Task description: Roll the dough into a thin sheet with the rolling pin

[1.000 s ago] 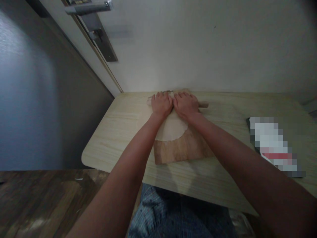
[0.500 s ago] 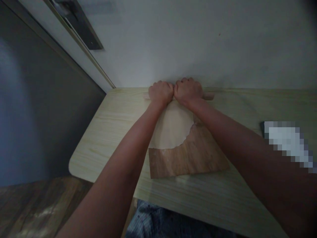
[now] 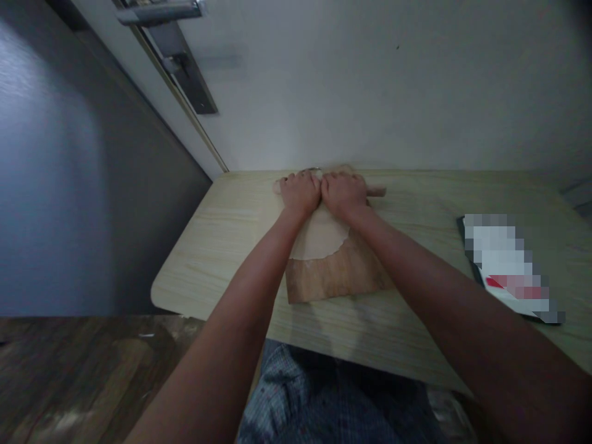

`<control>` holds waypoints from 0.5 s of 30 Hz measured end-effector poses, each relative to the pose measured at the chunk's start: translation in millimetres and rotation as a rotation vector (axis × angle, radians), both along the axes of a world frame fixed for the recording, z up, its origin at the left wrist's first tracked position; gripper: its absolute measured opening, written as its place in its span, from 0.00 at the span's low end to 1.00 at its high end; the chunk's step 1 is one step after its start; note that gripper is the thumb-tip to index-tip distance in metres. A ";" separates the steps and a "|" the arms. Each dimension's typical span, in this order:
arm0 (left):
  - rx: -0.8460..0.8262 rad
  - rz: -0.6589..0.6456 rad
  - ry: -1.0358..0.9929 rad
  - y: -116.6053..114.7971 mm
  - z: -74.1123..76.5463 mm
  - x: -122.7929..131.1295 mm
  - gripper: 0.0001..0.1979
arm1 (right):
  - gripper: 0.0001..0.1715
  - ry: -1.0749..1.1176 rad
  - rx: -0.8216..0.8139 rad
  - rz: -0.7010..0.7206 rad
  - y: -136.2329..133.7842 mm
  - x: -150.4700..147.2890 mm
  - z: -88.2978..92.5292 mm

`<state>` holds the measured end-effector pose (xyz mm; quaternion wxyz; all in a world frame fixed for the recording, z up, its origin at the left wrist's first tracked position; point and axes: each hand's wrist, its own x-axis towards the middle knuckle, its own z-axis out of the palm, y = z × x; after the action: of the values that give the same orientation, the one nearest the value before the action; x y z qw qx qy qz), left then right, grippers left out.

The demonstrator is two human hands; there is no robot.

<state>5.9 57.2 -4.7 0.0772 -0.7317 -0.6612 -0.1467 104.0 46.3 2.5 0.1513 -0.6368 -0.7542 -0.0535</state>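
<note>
My left hand (image 3: 301, 192) and my right hand (image 3: 345, 195) are side by side, closed around a wooden rolling pin (image 3: 377, 192) whose ends stick out on either side. Under the pin lies a thin, pale sheet of dough (image 3: 319, 239) with an uneven rounded front edge. It covers the far part of a brown wooden board (image 3: 330, 279), leaving the near strip bare. My hands and forearms hide the pin's middle and parts of the dough and board. A small piece of the far rim, with a thin metal ring (image 3: 314, 169), shows just beyond my hands.
The light wood table (image 3: 185, 246) meets a white door or panel (image 3: 324, 86) at its back edge. A metal handle (image 3: 160, 12) sits at upper left. On the right lies a dark-edged flat object with a blurred-out face (image 3: 499, 253). My lap is below the front edge.
The view has tilted up and shifted. Both hands have come a little toward me with the rolling pin, uncovering the ring and rim behind them. More of the object on the right shows.
</note>
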 end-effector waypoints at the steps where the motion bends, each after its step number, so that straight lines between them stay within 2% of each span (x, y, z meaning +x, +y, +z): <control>1: 0.007 0.002 -0.004 -4.8 -0.6 -0.4 0.21 | 0.24 -0.004 0.008 0.009 -4.8 -0.1 -0.7; 5: 0.047 0.007 0.012 -24.2 -3.2 -2.1 0.21 | 0.22 0.001 0.026 0.038 -24.4 -0.2 -2.6; 8: 0.068 -0.017 0.033 -32.5 0.3 -4.4 0.22 | 0.22 -0.008 0.024 0.073 -34.2 0.8 1.0; 10: 0.004 -0.042 0.041 -32.1 7.8 -6.5 0.22 | 0.23 -0.024 -0.038 0.073 -35.3 3.0 7.0; 13: -0.144 -0.011 0.026 -23.9 22.4 -9.2 0.26 | 0.25 -0.021 -0.143 -0.001 -29.5 8.8 17.8; 15: -0.163 0.020 0.013 -16.8 27.9 -10.0 0.22 | 0.23 0.003 -0.149 -0.061 -23.6 12.2 21.7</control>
<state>-4.1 40.3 23.1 0.0230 -0.7297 -0.6778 -0.0870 116.2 22.6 24.2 0.1031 -0.6691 -0.7360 -0.0009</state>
